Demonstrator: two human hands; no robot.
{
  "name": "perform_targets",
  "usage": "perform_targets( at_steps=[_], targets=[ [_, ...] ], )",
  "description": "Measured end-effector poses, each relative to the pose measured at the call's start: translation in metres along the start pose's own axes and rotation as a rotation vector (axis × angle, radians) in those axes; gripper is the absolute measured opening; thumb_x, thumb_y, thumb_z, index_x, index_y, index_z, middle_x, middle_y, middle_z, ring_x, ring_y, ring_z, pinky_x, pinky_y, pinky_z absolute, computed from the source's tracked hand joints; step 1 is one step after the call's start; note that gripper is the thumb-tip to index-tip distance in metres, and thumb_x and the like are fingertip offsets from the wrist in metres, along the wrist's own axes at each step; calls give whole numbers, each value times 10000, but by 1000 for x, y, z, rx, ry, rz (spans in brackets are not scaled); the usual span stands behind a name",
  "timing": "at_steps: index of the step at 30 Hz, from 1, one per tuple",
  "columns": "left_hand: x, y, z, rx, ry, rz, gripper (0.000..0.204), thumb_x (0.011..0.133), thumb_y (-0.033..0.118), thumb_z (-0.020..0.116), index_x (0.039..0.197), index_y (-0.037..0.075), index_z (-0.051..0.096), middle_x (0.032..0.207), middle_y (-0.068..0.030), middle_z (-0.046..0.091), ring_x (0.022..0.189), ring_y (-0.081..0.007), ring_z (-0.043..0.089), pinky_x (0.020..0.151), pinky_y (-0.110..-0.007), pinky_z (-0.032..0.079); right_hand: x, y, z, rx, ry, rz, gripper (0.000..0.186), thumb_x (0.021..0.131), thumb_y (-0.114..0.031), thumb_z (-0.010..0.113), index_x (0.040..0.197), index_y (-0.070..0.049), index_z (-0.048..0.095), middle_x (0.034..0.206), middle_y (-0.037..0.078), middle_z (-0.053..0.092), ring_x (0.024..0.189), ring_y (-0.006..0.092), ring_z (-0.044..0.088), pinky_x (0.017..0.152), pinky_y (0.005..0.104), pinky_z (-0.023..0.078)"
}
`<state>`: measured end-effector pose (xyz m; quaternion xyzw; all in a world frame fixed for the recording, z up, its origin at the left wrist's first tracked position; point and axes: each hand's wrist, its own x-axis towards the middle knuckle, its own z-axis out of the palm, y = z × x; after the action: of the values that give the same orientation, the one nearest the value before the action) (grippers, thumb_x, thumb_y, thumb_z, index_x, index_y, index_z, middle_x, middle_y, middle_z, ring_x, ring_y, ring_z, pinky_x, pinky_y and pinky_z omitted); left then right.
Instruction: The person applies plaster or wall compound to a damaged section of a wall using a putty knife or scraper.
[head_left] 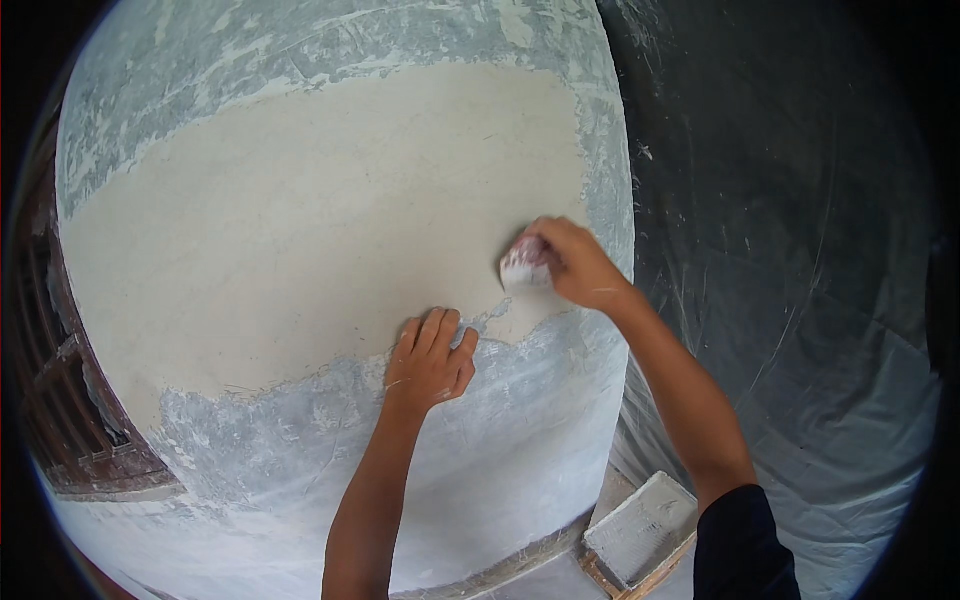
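A pale pad (pixel 524 268) is pinched in the right hand (pixel 575 265) grip and pressed to the wall (pixel 300 220). The left hand (pixel 432 358) is laid flat, fingers spread, just below-left, holding nothing.

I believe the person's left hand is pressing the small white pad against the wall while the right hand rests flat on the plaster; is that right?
Not quite: the hands are swapped. In the head view, the right hand presses the small white pad against the wall, while the left hand rests flat on the plaster.
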<state>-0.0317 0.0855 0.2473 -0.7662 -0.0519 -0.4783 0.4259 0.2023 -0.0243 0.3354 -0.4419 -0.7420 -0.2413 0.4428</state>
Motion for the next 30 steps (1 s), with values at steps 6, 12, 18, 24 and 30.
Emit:
perform_targets(
  at_steps=[6,12,18,24,30],
  targets=[
    [-1,0,-3,8,4,5,334,714,175,627,1035,116,557,1108,-125,578,1069,-291,536,883,-446,410,1,-13,3,-27,-218,8,368,718,188,479,1001,-22,587,946,150,605,902,327,596,795,377,475],
    [0,1,-3,9,-22,-5,292,713,168,632,995,113,583,1106,-125,577,1072,-291,534,887,-446,410,8,-9,-4,52,-57,6,397,702,203,488,1019,-14,586,957,153,607,912,298,597,787,360,493],
    [-1,0,-1,-4,2,-12,323,707,163,638,1021,119,574,1109,-121,576,1068,-289,532,879,-448,414,13,-9,-4,88,71,61,294,696,121,587,937,-45,599,930,147,622,930,351,565,806,391,458],
    [1,-1,-5,8,11,2,305,706,161,636,1002,117,579,1104,-121,578,1063,-285,534,873,-446,415,0,0,7,86,-246,3,340,674,166,536,931,-45,608,877,134,617,869,308,581,771,370,474],
    [0,0,-3,12,-6,-5,285,710,166,630,987,114,589,1089,-120,583,1063,-280,534,880,-439,411,9,-3,-12,54,-57,-12,428,678,223,480,1007,-28,591,935,129,616,901,287,574,795,353,478]
  ],
)
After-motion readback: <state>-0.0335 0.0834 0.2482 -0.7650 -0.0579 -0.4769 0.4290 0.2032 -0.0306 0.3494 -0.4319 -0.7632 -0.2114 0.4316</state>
